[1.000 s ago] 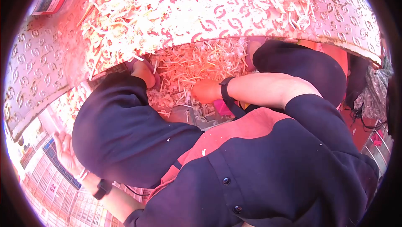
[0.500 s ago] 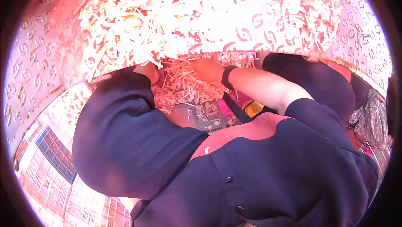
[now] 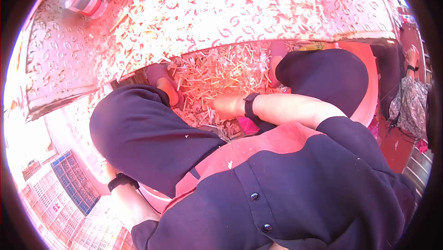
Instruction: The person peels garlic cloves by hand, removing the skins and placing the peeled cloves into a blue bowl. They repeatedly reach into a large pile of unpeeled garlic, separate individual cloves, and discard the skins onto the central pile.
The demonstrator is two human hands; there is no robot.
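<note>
My right hand point(image 3: 227, 106) reaches down to a heap of pale shredded strips point(image 3: 221, 72) on the ground between my feet. Its fingertips are blurred against the strips, so I cannot make out a grip. At the lower left, my left hand point(image 3: 108, 170) is beside my left knee. The knee and bright glare hide most of its fingers, and nothing held shows there. A bright pink thing point(image 3: 248, 125) lies just under my right wrist, partly covered by my clothes.
Ahead is a raised metal tread plate point(image 3: 64, 72), strewn with more strips point(image 3: 217, 10). A clear bottle point(image 3: 85, 0) lies on its far left. White gridded panels point(image 3: 44, 192) are at lower left. Another person's hand point(image 3: 412, 56) and a crumpled silvery bag point(image 3: 410, 107) show at right.
My right hand has drawn back from under the plate's edge towards me. My left arm has swung out from between my legs to the left. The view has shifted, bringing the bottle in.
</note>
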